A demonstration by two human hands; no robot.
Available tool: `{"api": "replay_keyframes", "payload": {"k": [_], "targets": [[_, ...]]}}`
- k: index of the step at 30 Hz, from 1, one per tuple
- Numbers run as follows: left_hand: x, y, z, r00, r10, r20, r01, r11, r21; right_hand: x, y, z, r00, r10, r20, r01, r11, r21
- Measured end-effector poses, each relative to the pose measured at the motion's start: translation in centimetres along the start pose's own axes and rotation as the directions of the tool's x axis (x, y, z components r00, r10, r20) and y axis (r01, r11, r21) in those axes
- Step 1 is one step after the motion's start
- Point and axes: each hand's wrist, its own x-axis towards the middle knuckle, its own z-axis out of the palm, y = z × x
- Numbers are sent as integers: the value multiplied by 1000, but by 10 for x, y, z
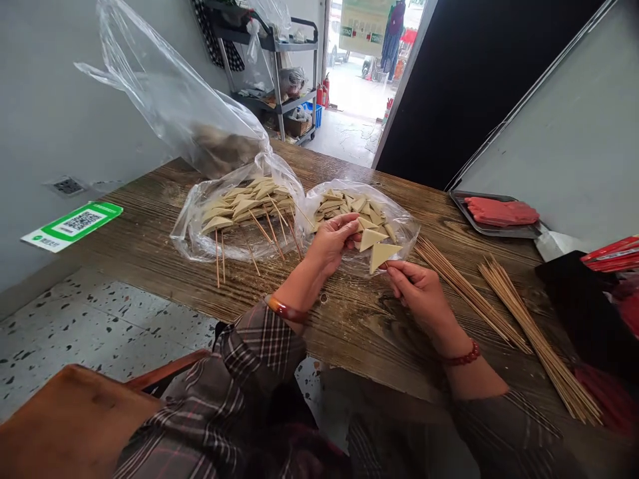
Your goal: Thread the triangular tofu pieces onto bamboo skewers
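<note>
My left hand [335, 241] is closed, pinching pale triangular tofu slices in front of the right-hand plastic bag. My right hand [415, 287] is closed on a thin wooden skewer, most of it hidden by the fingers. At the skewer's tip sits a triangular slice [382, 254], with another slice [372, 239] just above it towards the left fingers. Loose triangles [344, 203] fill the open bag behind my hands. To the left, a second open bag holds a heap of triangles [244, 199], with several skewers [269, 226] sticking out towards me.
Two bundles of bare skewers [474, 293] [542, 339] lie on the wooden table at right. Behind them is a dark tray [494, 231] with a red package [502, 210]. A tall clear bag [174, 93] stands at back left. A green QR-code card [74, 226] lies at the left edge.
</note>
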Motion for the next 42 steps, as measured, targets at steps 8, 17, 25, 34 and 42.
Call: {"api": "replay_keyframes", "payload": {"k": [8, 17, 25, 34, 42], "targets": [[-8, 6, 4, 992, -123, -38, 118, 986, -114, -9, 16, -23, 999, 21, 47, -16, 993, -119], [-8, 4, 6, 988, -144, -59, 131, 975, -181, -9, 23, -21, 999, 15, 35, -11, 994, -106], [-7, 3, 7, 989, -133, -69, 118, 976, -185, -8, 22, -20, 999, 3, 41, 3, 991, -135], [-11, 6, 10, 986, -147, -83, 127, 971, -204, -8, 23, -20, 999, 2, 38, 3, 990, -139], [-11, 7, 10, 986, -147, -73, 130, 972, -193, -8, 22, -20, 999, 8, 35, -2, 988, -154]]}}
